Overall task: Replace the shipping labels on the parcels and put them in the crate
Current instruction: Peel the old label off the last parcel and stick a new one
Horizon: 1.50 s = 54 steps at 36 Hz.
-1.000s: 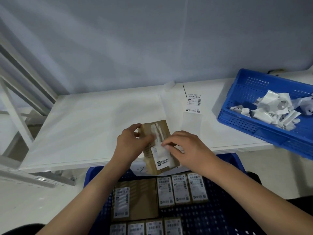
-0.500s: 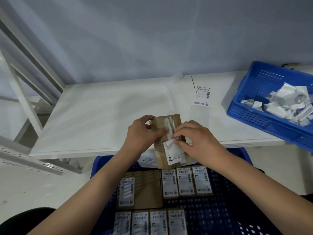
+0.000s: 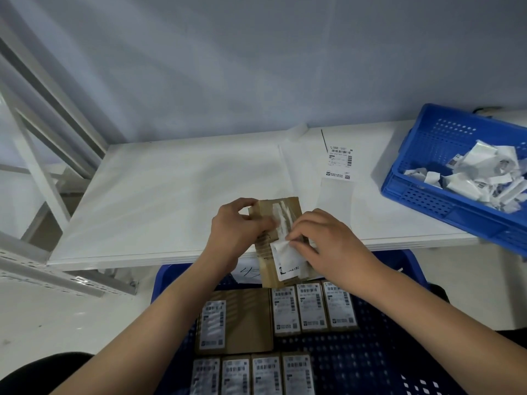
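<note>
Left hand: my left hand (image 3: 238, 228) gripped the brown parcel (image 3: 281, 240) at its upper left edge, thumb pressed across the top face, as it had half a second before.
Right hand: my right hand (image 3: 328, 246) pinched the old white label (image 3: 286, 259), fingertips curled on its upper corner.
Label: it had peeled further than a second earlier; torn white residue showed on the cardboard above it.
Parcel: it sat tilted over the near edge of the white table (image 3: 171, 201), above the blue crate (image 3: 385, 352) of labelled parcels.
Fresh label: a new label (image 3: 339, 163) lay on the table beyond my right hand.
Scrap bin: a second blue crate (image 3: 422, 195) at right held crumpled label scraps (image 3: 479, 175).
</note>
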Motion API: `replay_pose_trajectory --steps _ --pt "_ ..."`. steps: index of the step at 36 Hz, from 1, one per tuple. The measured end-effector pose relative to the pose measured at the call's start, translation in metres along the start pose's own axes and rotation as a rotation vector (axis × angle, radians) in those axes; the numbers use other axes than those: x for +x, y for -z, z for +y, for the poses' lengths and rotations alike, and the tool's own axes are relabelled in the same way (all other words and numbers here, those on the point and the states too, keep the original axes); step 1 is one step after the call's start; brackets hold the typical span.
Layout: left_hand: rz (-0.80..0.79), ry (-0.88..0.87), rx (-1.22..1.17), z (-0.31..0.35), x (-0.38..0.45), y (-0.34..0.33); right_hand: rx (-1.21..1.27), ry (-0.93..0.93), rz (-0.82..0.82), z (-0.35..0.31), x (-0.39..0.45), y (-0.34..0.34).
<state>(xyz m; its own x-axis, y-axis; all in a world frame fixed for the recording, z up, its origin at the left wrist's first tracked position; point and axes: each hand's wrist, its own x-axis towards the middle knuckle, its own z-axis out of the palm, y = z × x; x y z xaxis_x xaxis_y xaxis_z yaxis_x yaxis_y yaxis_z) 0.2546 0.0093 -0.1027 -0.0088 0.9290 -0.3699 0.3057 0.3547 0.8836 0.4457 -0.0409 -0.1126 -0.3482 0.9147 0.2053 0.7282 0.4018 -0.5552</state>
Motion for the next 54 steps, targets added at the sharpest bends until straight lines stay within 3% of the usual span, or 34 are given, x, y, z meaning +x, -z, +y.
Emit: replay_pose_trajectory --steps 20,26,32,36,41,45,50,54 --pt "0.207 -0.013 -0.04 0.003 0.011 0.018 0.043 -0.057 -0.059 -0.016 -0.008 0.006" --pt "0.258 -0.062 -0.016 0.005 0.011 0.023 0.059 -0.114 0.004 -0.014 -0.009 0.01" --pt "0.137 -0.091 0.096 0.005 0.008 0.02 0.112 -0.238 0.1 -0.008 -0.004 0.012" --pt "-0.016 -0.072 0.064 0.006 0.002 0.011 0.316 -0.485 0.138 -0.004 0.0 0.01" --pt "-0.107 -0.058 0.049 0.004 -0.002 -0.001 0.695 -0.804 -0.04 0.002 0.005 0.016" --pt "-0.193 -0.068 0.105 0.007 -0.009 -0.005 0.718 -0.789 -0.121 0.005 0.003 0.009" --pt "-0.318 0.014 0.012 0.014 -0.014 -0.002 0.755 -0.759 -0.067 0.003 0.002 0.008" --pt "-0.325 -0.028 0.083 0.01 -0.013 -0.002 0.753 -0.771 -0.003 0.005 0.004 0.011"
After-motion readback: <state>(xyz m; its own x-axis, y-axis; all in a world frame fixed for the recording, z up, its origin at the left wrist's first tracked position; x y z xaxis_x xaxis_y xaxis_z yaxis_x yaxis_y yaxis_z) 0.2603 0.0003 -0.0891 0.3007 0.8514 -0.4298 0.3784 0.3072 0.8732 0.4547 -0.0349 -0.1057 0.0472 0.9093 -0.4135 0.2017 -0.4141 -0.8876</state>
